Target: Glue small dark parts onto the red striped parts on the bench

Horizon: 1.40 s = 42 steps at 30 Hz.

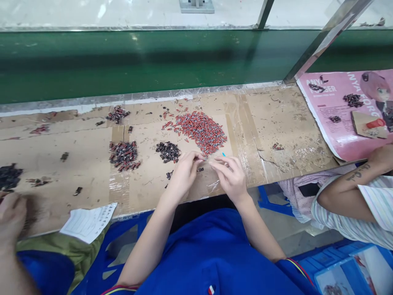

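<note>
Brown cardboard (285, 119) beneath 2 hands (184, 174) (231, 177), fingertips angled toward each other

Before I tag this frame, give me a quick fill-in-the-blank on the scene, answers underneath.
1. The left hand and right hand of the camera wearer are at the near edge of the largest pile, whose parts are mainly ____ and grey.
2. The black pile nearest the left hand lies to the picture's ____ of the largest pile.
3. The printed poster at the picture's right has a ____ background.
4. The camera wearer's shirt is mainly ____.

Missing words: red; left; pink; blue.
</note>
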Tool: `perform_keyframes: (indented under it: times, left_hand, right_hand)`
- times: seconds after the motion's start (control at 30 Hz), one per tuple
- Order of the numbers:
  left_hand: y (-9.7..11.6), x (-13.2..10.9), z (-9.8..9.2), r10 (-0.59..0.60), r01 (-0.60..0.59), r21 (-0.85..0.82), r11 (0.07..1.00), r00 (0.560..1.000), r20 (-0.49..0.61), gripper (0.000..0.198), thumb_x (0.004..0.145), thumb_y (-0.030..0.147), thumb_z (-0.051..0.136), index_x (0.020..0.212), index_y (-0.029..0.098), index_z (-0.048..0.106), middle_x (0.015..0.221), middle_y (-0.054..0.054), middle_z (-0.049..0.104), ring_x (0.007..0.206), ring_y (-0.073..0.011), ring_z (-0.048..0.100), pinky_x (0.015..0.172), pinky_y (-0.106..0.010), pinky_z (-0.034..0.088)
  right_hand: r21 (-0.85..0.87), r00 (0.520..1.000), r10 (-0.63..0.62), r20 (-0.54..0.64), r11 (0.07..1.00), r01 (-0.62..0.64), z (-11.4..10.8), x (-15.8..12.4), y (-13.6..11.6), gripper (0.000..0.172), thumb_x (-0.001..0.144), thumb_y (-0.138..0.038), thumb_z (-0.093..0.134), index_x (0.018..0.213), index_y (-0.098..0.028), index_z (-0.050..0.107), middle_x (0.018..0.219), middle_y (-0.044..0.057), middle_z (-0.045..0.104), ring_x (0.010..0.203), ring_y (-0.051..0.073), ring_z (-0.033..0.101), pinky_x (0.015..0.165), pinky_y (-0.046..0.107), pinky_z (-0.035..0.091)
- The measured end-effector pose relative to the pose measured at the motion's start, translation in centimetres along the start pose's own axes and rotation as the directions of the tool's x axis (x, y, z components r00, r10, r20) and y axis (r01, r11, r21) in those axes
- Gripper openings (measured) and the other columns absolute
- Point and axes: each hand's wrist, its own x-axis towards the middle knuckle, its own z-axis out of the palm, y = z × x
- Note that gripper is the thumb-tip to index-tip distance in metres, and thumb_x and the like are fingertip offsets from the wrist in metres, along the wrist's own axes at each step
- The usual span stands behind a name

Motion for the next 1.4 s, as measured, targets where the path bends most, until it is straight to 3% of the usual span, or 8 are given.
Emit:
perform_keyframes:
  times: [0.1,0.23,0.4,0.5,0.6,0.9,1.27,1.4]
  left_hand:
    - [0.4,-0.9,-1.3,-0.052,0.095,-0.272,0.958,0.986,0.159,0.012,0.087,0.027,0.05,0.081,0.019,0.057,0.077,-0.002,0.064,0.075,-0.0173,0.06,0.075,-0.031,0.049]
    - [0.0,-1.7,-2.0,-0.047,0.16,-0.434,0.887,0.965,0.259,0.016,0.083,0.034,0.058,0.081,0.019,0.061,0.08,-0.004,0.068,0.076,-0.0175,0.064,0.075,-0.03,0.051]
    - [-1.6,-2.4,-0.5,-0.058,0.06,-0.143,0.988,0.998,0.018,0.014,0.084,0.028,0.061,0.094,0.021,0.068,0.098,-0.008,0.069,0.096,-0.023,0.062,0.09,-0.039,0.049]
    - [-2.2,-2.6,0.7,-0.014,0.022,0.08,0.997,0.995,-0.101,0.009,0.084,0.022,0.061,0.087,0.021,0.069,0.102,-0.009,0.067,0.103,-0.0255,0.057,0.094,-0.042,0.047]
    - [-1.8,-2.8,1.1,0.014,-0.004,0.082,0.997,0.991,-0.13,0.013,0.087,0.018,0.055,0.083,0.02,0.067,0.096,-0.008,0.069,0.099,-0.0241,0.059,0.09,-0.04,0.049]
    - [1.3,-3.5,-0.7,0.085,-0.096,-0.057,0.994,0.982,-0.171,0.015,0.09,0.025,0.055,0.096,0.021,0.069,0.093,-0.006,0.073,0.089,-0.0195,0.065,0.081,-0.034,0.053]
    - [1.9,-3.8,-1.0,0.085,-0.107,-0.148,0.983,0.986,-0.142,0.014,0.089,0.024,0.058,0.091,0.021,0.071,0.09,-0.006,0.074,0.086,-0.019,0.066,0.08,-0.033,0.054]
    - [1.9,-3.7,-1.0,0.052,-0.084,-0.218,0.972,0.987,-0.152,0.012,0.087,0.025,0.061,0.09,0.021,0.072,0.089,-0.005,0.075,0.085,-0.0184,0.067,0.08,-0.032,0.055]
  right_hand:
    - [0.156,0.978,-0.128,0.167,0.982,0.102,0.6,0.3,0.5,0.032,0.096,-0.012,0.046,0.108,-0.028,0.071,0.101,0.005,0.072,0.096,0.018,0.062,0.08,0.036,0.055]
    - [0.283,0.964,-0.165,0.208,0.954,0.103,0.9,0.4,0.9,0.029,0.096,-0.017,0.047,0.111,-0.026,0.071,0.093,0.006,0.073,0.088,0.019,0.064,0.077,0.036,0.055]
    - [0.226,0.98,0.132,0.148,0.96,-0.164,0.9,0.3,-0.1,0.024,0.095,-0.02,0.051,0.094,-0.026,0.075,0.09,0.007,0.071,0.088,0.02,0.065,0.081,0.039,0.055]
    - [0.241,0.936,0.322,0.139,0.906,-0.347,0.7,0.0,-0.9,0.022,0.094,-0.024,0.053,0.092,-0.025,0.075,0.092,0.007,0.07,0.089,0.02,0.066,0.083,0.037,0.056]
    - [0.291,0.89,0.411,0.198,0.843,-0.454,0.5,-0.3,-1.5,0.025,0.095,-0.024,0.05,0.101,-0.026,0.074,0.092,0.007,0.07,0.079,0.017,0.066,0.074,0.033,0.058]
    - [0.382,0.843,0.498,0.201,0.753,-0.536,0.4,0.4,-2.8,0.017,0.088,-0.026,0.062,0.099,-0.023,0.075,0.094,0.005,0.074,0.083,0.018,0.07,0.075,0.032,0.06]
    - [0.375,0.847,0.471,0.247,0.759,-0.532,0.0,0.2,-2.9,0.015,0.087,-0.026,0.062,0.093,-0.023,0.076,0.086,0.004,0.077,0.07,0.017,0.07,0.068,0.032,0.06]
    - [0.363,0.874,0.443,0.199,0.796,-0.485,0.1,0.4,-3.1,0.014,0.087,-0.024,0.063,0.091,-0.023,0.076,0.089,0.005,0.077,0.078,0.018,0.072,0.071,0.031,0.06]
